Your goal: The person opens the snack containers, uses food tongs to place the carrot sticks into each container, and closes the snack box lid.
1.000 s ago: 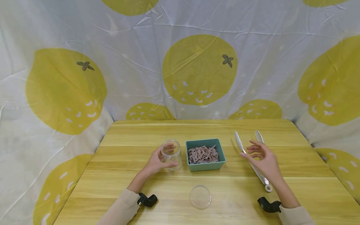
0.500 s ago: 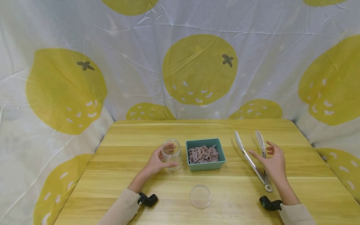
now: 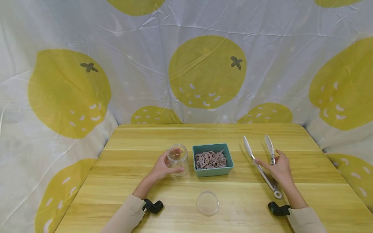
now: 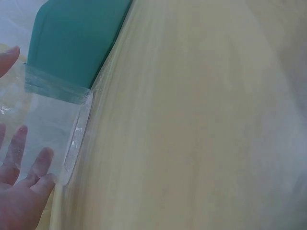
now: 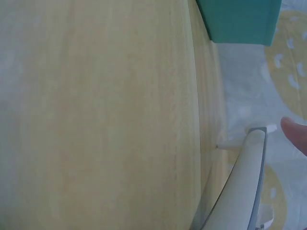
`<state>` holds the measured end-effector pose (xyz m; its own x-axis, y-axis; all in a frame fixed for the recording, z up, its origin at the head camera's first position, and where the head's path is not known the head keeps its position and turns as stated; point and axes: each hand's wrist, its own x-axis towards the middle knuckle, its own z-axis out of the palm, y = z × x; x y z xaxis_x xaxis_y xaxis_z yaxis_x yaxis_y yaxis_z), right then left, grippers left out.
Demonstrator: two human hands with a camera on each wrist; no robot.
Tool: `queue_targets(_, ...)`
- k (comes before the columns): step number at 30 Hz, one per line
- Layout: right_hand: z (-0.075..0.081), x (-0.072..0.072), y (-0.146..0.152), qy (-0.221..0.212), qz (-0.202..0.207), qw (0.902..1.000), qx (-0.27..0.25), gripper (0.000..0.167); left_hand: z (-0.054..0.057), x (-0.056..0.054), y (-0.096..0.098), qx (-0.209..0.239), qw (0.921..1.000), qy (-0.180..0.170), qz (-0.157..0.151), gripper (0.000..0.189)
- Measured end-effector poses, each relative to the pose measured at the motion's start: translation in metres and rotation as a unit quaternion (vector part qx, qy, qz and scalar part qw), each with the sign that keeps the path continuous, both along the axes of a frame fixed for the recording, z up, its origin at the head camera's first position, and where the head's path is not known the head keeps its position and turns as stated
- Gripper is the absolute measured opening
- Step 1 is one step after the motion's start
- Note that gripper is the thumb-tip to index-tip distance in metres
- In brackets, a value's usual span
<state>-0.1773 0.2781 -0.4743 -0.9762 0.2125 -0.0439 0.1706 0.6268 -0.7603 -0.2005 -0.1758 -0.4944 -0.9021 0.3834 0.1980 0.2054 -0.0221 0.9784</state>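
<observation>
My left hand (image 3: 160, 167) grips a clear, empty jar (image 3: 182, 164) that stands upright on the table, thumb on the near side and fingers round the far side. In the left wrist view, fingers show through the jar's wall (image 4: 50, 120). At the right, my right hand (image 3: 280, 168) reaches over a pair of metal tongs (image 3: 264, 175) that lie spread apart. Its thumb is by the left arm of the tongs and its fingers by the right arm. In the right wrist view, the thumb (image 5: 296, 134) is apart from the pale tong arm (image 5: 240, 184).
Right beside the jar sits a teal rectangular box (image 3: 214, 173) filled with brownish-purple strips (image 3: 210, 160). A clear round lid (image 3: 207, 203) lies in front of it on the wooden table (image 3: 145, 139). A lemon-print cloth (image 3: 140, 71) hangs behind and at both sides.
My right hand first moved right, off the left arm of the tongs, then came down lower around both arms. The left hand and the jar have stayed put.
</observation>
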Motion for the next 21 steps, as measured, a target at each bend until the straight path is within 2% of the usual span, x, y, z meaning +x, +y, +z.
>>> queue_targets(10,-0.0029,-0.0024,0.0022,-0.017,0.036,0.9989,0.023,0.123,0.0003,0.0004,-0.0001,-0.005,1.0,-0.003,0.001,0.079)
queue_targets(21,-0.0027,-0.0003,-0.0014,0.002,0.062,0.9959,0.067,0.125,0.0005,0.0004,-0.0001,-0.009,1.0,0.001,0.0,0.078)
